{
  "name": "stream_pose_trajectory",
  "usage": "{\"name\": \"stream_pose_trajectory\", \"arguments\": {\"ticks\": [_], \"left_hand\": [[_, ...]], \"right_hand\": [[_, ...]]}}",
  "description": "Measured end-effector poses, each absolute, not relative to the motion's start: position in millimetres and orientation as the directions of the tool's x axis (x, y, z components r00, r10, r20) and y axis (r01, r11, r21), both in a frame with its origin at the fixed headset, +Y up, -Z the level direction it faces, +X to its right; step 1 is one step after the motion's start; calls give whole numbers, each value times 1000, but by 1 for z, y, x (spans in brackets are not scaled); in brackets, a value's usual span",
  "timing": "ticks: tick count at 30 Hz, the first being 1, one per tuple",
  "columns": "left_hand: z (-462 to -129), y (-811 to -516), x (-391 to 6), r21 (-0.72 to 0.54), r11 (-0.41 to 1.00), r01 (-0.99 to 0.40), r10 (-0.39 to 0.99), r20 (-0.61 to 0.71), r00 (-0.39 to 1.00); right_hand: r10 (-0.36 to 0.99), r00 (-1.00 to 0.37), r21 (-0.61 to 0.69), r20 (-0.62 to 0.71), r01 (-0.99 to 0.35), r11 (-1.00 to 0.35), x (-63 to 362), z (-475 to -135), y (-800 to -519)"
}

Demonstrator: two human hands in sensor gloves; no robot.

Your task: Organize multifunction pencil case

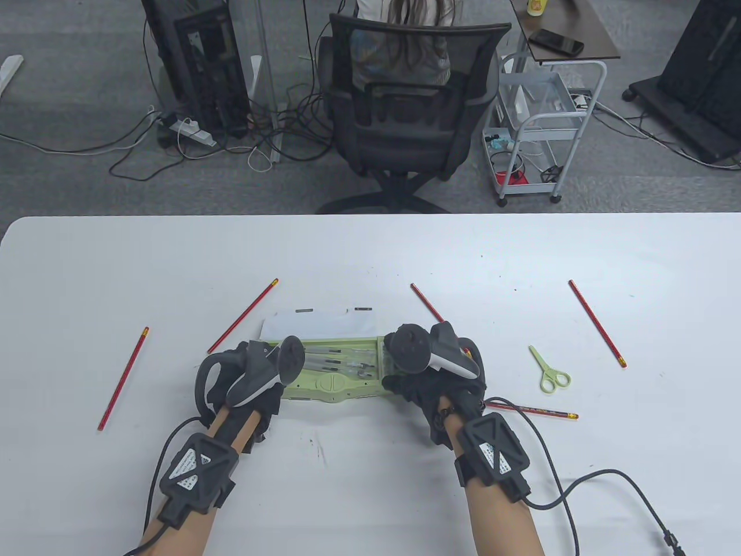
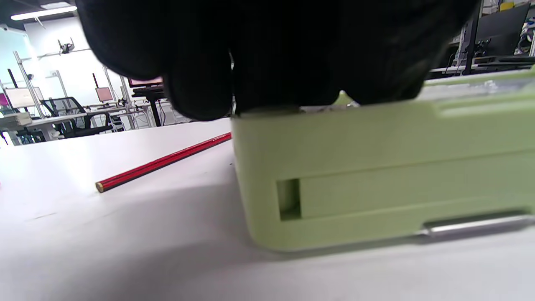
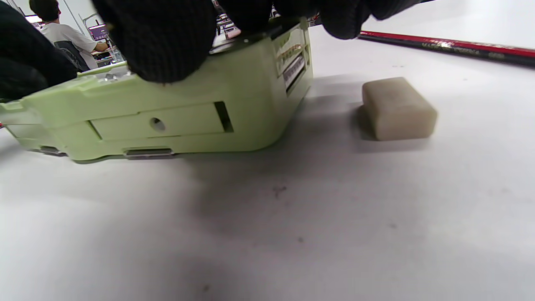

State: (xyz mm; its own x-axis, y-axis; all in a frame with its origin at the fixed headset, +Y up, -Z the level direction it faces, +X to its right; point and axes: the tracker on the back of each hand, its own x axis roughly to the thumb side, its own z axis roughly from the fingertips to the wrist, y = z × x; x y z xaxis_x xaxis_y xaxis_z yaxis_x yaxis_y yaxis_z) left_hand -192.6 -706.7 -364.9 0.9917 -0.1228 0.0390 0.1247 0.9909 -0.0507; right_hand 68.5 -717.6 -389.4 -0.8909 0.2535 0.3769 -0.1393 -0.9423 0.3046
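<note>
A light green pencil case (image 1: 333, 383) lies open at the table's front middle, with its white lid (image 1: 318, 321) folded back behind it and pens in its tray. My left hand (image 1: 255, 376) holds the case's left end, with fingers (image 2: 200, 88) over its top edge (image 2: 376, 167). My right hand (image 1: 428, 376) holds the right end, with fingers (image 3: 163, 46) on the top of the case (image 3: 167, 113). A beige eraser (image 3: 397, 108) lies on the table just right of the case; my right hand hides it in the table view.
Red pencils lie scattered: far left (image 1: 123, 379), left of the lid (image 1: 243, 315), behind my right hand (image 1: 427, 302), far right (image 1: 597, 322) and by my right wrist (image 1: 532, 410). Small green scissors (image 1: 549, 370) lie right of the case. Glove cables trail at the front edge.
</note>
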Motion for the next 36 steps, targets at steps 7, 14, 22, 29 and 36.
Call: {"name": "stream_pose_trajectory", "arguments": {"ticks": [7,14,22,29,36], "left_hand": [[-373,-689,-222,-75,995,-59,56,-43,998],[-400,-680,-266,-197,941,-274,228,-227,947],[-428,-693,-272,-257,888,-383,299,-311,902],[-452,-711,-247,-347,849,-398,286,-331,899],[-458,-712,-237,-343,853,-393,269,-356,895]], "right_hand": [[257,-889,308,380,-141,-941,68,-390,-717],[263,-885,303,383,-149,-941,68,-391,-717],[259,-887,305,383,-143,-942,68,-391,-717],[260,-887,306,381,-144,-941,68,-391,-717],[258,-888,307,380,-142,-941,68,-391,-717]]}}
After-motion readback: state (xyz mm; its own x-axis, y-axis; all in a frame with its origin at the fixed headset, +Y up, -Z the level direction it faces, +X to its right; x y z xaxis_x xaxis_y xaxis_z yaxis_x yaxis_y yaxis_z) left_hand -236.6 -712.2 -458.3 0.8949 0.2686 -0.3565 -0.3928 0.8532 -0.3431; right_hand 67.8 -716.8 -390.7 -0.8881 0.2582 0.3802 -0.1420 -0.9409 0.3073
